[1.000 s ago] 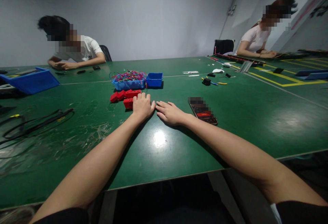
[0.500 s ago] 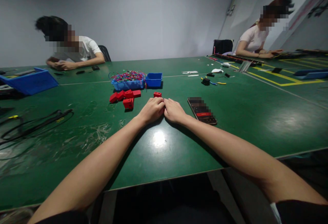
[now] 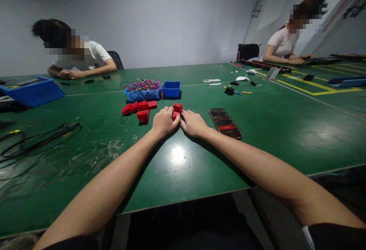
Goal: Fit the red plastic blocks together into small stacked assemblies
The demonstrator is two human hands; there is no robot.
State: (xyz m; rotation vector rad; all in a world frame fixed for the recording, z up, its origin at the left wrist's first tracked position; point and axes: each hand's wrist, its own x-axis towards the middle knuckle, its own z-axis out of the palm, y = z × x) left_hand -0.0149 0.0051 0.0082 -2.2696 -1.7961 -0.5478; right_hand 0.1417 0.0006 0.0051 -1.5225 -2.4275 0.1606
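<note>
My left hand (image 3: 165,122) is closed around a small red block (image 3: 175,116), with the thumb on its near side and the fingers over it. Just beyond the fingertips stands another red block (image 3: 177,107) with small holes in its top. My right hand (image 3: 194,123) rests on the table, palm down, its fingers reaching to the right side of the blocks and its thumb a little apart. Whether those fingertips touch a block is hard to make out. Left of my hands lie a red block (image 3: 142,116) and a cluster of several red blocks (image 3: 139,106).
A blue bin of coloured wires (image 3: 142,95) and a smaller blue bin (image 3: 171,89) stand behind the blocks. To the right lie a phone (image 3: 225,124) and pliers (image 3: 241,92). Black cables (image 3: 42,139) lie at left. Two people sit across the green table (image 3: 177,177).
My left hand has drawn slightly left and rolled, parting from the right hand. The red block in it and the one beyond now show more. The right hand has hardly moved.
</note>
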